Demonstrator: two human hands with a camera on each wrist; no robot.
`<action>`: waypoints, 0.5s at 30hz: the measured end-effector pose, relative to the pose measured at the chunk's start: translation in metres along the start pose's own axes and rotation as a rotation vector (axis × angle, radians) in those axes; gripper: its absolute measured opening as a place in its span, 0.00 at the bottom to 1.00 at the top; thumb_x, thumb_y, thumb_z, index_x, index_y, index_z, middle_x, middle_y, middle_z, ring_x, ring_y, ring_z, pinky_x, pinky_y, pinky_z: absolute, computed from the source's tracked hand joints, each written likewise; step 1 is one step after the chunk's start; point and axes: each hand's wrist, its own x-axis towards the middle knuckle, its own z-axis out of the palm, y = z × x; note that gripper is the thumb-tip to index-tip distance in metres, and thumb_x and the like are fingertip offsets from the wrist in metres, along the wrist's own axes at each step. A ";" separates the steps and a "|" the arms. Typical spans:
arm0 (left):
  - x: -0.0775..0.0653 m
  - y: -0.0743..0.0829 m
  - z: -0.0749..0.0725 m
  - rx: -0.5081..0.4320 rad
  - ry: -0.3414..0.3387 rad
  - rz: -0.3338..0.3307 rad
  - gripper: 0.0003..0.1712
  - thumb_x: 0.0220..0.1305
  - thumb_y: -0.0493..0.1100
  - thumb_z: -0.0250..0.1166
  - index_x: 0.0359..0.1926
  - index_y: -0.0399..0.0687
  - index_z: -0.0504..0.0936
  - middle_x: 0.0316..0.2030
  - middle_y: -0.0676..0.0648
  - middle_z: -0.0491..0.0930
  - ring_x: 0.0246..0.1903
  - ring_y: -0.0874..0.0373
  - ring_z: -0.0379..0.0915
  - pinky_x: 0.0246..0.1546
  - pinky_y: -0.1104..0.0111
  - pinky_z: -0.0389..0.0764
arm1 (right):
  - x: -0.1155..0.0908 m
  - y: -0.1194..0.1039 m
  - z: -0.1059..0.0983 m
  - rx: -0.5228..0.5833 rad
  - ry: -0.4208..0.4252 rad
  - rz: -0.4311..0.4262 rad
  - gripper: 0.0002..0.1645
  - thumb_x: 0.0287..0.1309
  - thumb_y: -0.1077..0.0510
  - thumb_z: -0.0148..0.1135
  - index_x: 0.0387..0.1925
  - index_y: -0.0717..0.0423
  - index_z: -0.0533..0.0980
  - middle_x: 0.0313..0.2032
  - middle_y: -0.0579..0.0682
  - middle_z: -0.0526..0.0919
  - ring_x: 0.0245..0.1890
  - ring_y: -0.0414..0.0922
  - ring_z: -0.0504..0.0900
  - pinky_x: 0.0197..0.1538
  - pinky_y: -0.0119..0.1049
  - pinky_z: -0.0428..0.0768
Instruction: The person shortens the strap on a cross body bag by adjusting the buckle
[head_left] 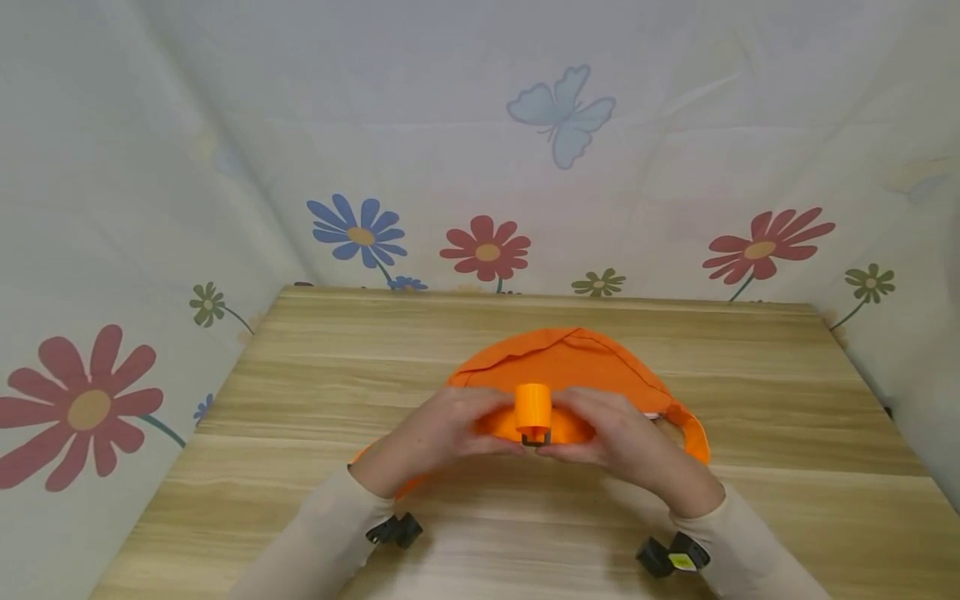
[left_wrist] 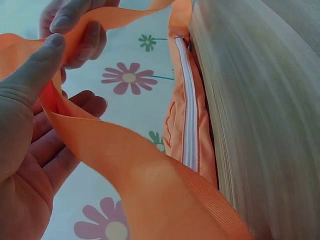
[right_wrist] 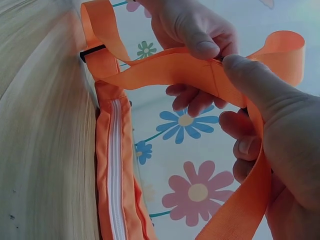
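Clearly, both hands are at work on one orange strap, brought close together at the near middle of the wooden table. The left hand, at about 9 o'clock from the strap's raised loop, is partly curled and pinches the webbing, its thumb on one face and its fingers behind. The right hand, at 3 o'clock from the loop, does likewise; the right wrist view shows the two thumbs nearly meeting over the strap. A small dark piece sits at 6 o'clock, at the foot of the loop; its exact shape is too small to tell.

At 12 o'clock from the hands, an orange bag lies on the table, with an orange band curving down at its 4 o'clock side. The wrist views show a white zipper along it, and a black bar crosses the webbing at one end. The hands and loop hide the bag's near middle in the head view, and slack strap covers part of it in the left wrist view. Beyond the table, a pale backdrop carries a blue flower at 11 o'clock and a butterfly near 12.
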 end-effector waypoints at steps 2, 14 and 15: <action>-0.002 -0.001 -0.001 0.009 -0.007 -0.012 0.32 0.58 0.52 0.83 0.60 0.42 0.86 0.52 0.47 0.91 0.47 0.57 0.89 0.55 0.67 0.89 | -0.001 0.000 -0.001 -0.002 -0.005 0.010 0.30 0.53 0.55 0.86 0.55 0.56 0.83 0.47 0.48 0.91 0.43 0.43 0.88 0.49 0.41 0.91; -0.021 -0.007 -0.014 0.078 -0.020 -0.115 0.30 0.60 0.50 0.83 0.60 0.45 0.87 0.53 0.48 0.92 0.47 0.55 0.90 0.55 0.61 0.90 | -0.006 0.008 -0.006 -0.023 0.024 -0.008 0.31 0.61 0.45 0.80 0.59 0.57 0.83 0.50 0.50 0.91 0.46 0.45 0.90 0.51 0.44 0.91; -0.023 -0.008 -0.015 0.083 -0.020 -0.118 0.30 0.60 0.50 0.83 0.60 0.45 0.87 0.53 0.48 0.92 0.47 0.55 0.90 0.55 0.60 0.90 | -0.007 0.008 -0.006 -0.030 0.027 -0.011 0.30 0.63 0.43 0.77 0.59 0.57 0.83 0.50 0.50 0.91 0.46 0.46 0.90 0.50 0.44 0.91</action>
